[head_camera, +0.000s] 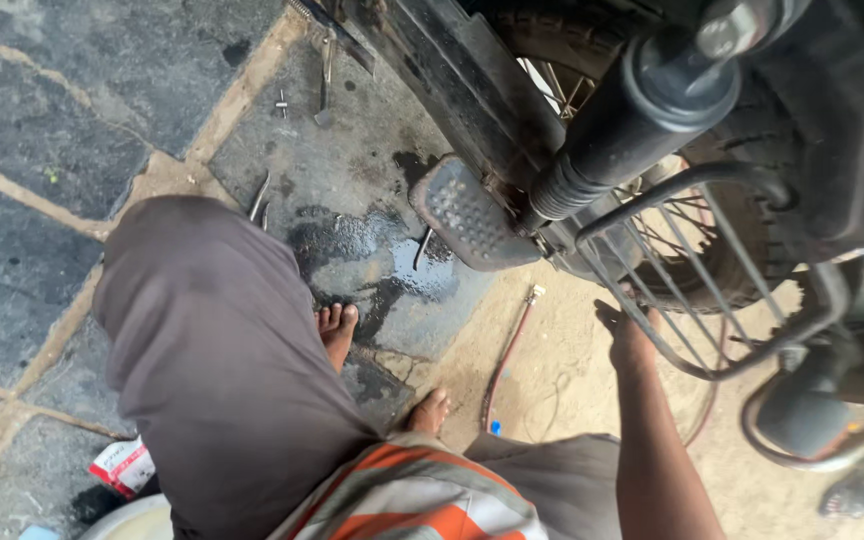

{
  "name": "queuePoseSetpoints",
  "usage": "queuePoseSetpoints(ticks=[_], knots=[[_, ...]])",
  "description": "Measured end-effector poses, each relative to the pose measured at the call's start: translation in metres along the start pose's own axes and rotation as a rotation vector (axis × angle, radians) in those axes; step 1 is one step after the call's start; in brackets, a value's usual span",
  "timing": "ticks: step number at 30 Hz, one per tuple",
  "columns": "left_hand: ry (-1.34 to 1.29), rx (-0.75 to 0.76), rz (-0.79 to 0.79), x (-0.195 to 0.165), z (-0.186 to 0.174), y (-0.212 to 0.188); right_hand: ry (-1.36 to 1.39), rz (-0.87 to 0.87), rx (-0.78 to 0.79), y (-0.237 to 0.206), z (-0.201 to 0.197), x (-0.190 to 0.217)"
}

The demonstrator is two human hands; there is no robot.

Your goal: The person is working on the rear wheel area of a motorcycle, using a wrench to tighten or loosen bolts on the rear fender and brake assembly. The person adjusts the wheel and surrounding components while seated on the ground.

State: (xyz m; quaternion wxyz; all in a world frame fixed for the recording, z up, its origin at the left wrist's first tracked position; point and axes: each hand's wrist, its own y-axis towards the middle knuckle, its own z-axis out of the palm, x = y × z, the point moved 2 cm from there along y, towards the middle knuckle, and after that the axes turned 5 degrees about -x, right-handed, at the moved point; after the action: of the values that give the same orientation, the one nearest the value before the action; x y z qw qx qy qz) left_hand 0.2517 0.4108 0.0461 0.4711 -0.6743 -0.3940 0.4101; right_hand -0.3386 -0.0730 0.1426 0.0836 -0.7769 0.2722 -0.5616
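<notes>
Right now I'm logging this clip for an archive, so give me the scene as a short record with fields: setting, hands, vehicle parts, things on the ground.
Setting: person squatting barefoot on dark stone paving beside a motorcycle's spoked rear wheel.
Right hand: raised at the bent grey metal guard rail, apparently touching it; grip unclear.
Left hand: not in view.
Vehicle parts: black shock absorber; studded grey footrest.
Ground: wet oil patch; thin red hose; small metal tools; red-and-white packet.

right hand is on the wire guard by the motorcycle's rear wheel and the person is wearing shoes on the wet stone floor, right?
Not quite: the head view shows bare feet, not shoes. The rest holds: the right hand is on the wire guard by the rear wheel, over wet stone floor.
</notes>
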Motion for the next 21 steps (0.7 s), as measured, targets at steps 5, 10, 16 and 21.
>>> queuePoseSetpoints(ticks=[5, 10, 16, 21], knots=[[-0.023, -0.014, 0.004, 0.004, 0.027, 0.020, 0.070, -0.096, 0.091, 0.007, -0.003, -0.003], [-0.023, -0.025, 0.055, 0.008, 0.013, 0.035, 0.018, -0.118, -0.063, 0.003, -0.008, 0.009], [-0.292, -0.260, 0.303, -0.040, -0.129, 0.031, -0.259, -0.300, -0.067, -0.003, -0.020, 0.018], [-0.664, -0.501, 0.576, -0.133, -0.228, -0.048, -0.566, -0.189, -0.235, -0.026, -0.023, 0.029]])
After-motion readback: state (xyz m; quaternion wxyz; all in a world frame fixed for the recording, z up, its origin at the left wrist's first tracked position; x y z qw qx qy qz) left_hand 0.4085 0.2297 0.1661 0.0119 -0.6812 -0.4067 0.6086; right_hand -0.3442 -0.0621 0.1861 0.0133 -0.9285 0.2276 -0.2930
